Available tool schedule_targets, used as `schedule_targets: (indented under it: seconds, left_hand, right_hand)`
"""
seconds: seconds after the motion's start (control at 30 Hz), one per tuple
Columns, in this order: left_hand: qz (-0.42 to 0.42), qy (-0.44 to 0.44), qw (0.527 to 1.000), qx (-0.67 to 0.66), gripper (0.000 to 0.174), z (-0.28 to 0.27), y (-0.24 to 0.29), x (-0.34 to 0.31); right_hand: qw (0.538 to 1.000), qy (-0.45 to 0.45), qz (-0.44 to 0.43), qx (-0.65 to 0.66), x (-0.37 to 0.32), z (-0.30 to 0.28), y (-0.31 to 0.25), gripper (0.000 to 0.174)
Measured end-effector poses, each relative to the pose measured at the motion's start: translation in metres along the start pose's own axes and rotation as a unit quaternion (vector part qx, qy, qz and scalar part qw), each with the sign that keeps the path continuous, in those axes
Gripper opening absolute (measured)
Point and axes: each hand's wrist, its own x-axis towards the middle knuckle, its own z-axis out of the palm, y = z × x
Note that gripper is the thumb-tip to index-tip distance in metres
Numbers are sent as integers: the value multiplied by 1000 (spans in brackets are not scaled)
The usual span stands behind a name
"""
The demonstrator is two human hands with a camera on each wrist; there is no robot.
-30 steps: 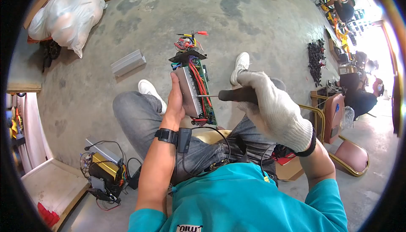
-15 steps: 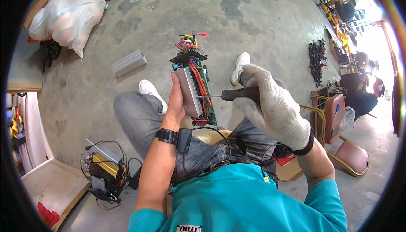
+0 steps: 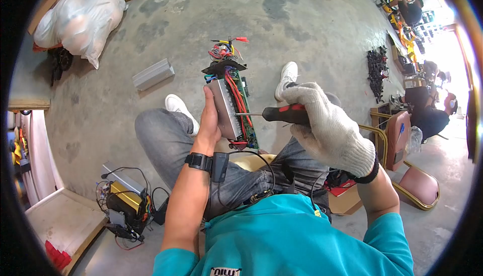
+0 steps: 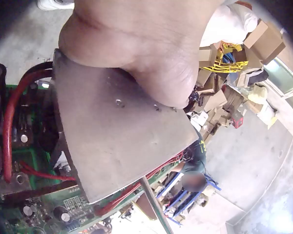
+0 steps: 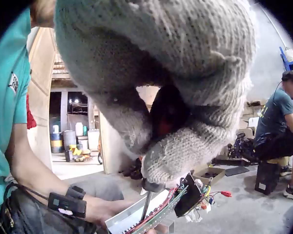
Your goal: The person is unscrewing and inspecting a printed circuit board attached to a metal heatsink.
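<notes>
A grey metal heat-sink plate (image 3: 224, 109) with a green circuit board (image 3: 250, 134) and red wires beside it is held up over the lap. My bare left hand (image 3: 208, 120) grips it from the left, thumb along the plate; its other fingers are hidden. In the left wrist view, the palm covers the top of the plate (image 4: 117, 136). My gloved right hand (image 3: 332, 130) grips the black and red screwdriver (image 3: 284, 114). The shaft (image 4: 156, 204) reaches the plate's board-side edge; the exact tip contact is hidden. Gloved fingers wrap the handle in the right wrist view.
A ribbed metal housing (image 3: 153, 75) lies on the floor beyond the left knee. Another wired unit (image 3: 125, 203) is at lower left. A white bag (image 3: 80, 22) stands upper left, chairs (image 3: 418, 185) at right. A seated person (image 5: 278, 122) is in the background.
The gloved fingers loosened around the handle, then closed on it again, and its red part now shows. The left hand and the held unit stay nearly still.
</notes>
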Motion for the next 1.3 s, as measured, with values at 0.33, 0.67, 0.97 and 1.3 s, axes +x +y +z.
schedule_targets:
  seconds: [0.33, 0.67, 0.97, 1.3]
  left_hand:
    - [0, -6, 1000, -5, 82, -3, -2, 2]
    - [-5, 5, 1000, -1, 83, 3, 1, 0]
    - [-5, 6, 1000, -2, 83, 0, 1, 0]
    - [0, 14, 1000, -10, 81, 1, -1, 2]
  right_hand:
    - [1000, 18, -21, 14, 4, 2, 4, 57]
    - [999, 13, -45, 3, 6, -2, -4, 57]
    - [1000, -4, 16, 5, 8, -6, -12, 50]
    - [999, 20, 32, 18, 6, -3, -8, 52]
